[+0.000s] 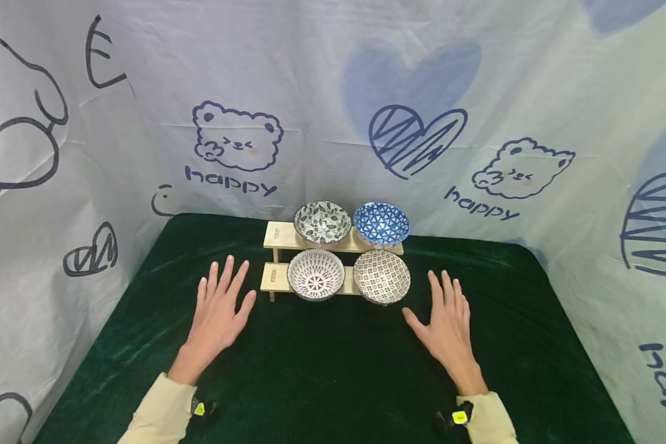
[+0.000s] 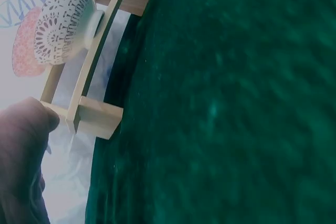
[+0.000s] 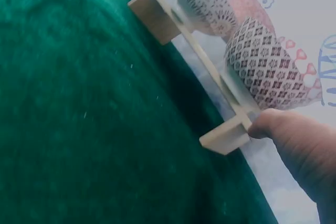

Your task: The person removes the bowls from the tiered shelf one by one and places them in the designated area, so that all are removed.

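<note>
My left hand (image 1: 217, 317) lies palm down with fingers spread, left of a two-tier wooden rack (image 1: 275, 277). To the rack's right is my right hand (image 1: 446, 324), palm down, fingers straight and thumb apart. Neither hand holds anything. On the lower tier stand a white bowl with a dark radial pattern (image 1: 316, 275) and a beige bowl with a brown lattice pattern (image 1: 382, 277). The upper tier carries a leaf-patterned bowl (image 1: 322, 222) and a blue-and-white bowl with triangles (image 1: 381, 223). In the wrist views, each thumb overlaps an end of the rack.
A dark green velvet cloth (image 1: 322, 376) covers the table beneath the rack and hands. Behind and at both sides hangs a pale curtain (image 1: 322, 80) printed with bears, hearts and writing. Both wrists wear small dark devices with yellow tags.
</note>
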`<state>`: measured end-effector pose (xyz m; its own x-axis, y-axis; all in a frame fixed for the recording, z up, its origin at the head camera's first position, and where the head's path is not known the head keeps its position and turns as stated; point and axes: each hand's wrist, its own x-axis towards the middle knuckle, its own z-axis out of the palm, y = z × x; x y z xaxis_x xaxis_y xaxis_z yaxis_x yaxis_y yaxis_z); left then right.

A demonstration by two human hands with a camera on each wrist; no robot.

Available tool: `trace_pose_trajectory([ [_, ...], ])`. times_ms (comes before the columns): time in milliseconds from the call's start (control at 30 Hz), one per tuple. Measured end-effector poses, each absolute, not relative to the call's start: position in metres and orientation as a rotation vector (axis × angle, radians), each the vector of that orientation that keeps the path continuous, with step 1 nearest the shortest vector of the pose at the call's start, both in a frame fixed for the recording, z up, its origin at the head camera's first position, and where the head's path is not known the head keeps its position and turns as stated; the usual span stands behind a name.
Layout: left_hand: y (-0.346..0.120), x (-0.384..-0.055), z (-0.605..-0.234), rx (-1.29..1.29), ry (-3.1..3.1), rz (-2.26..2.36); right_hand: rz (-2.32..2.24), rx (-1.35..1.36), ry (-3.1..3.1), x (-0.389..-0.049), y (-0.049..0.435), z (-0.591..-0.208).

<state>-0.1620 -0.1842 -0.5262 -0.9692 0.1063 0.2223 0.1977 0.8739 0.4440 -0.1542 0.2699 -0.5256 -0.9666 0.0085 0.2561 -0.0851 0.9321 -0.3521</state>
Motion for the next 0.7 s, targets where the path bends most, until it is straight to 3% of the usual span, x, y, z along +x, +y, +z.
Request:
trace_pose_trajectory([
  [367,-0.166,-0.19,-0.536,-0.249,-2.746,-1.398,0.975,0.301,-2.8,-0.164,0.245,-0.509],
  [700,-0.161,-0.2,-0.553,-0.309,-2.508,-1.767,1.552,0.306,-2.623,-0.177,0.229,-0.509],
])
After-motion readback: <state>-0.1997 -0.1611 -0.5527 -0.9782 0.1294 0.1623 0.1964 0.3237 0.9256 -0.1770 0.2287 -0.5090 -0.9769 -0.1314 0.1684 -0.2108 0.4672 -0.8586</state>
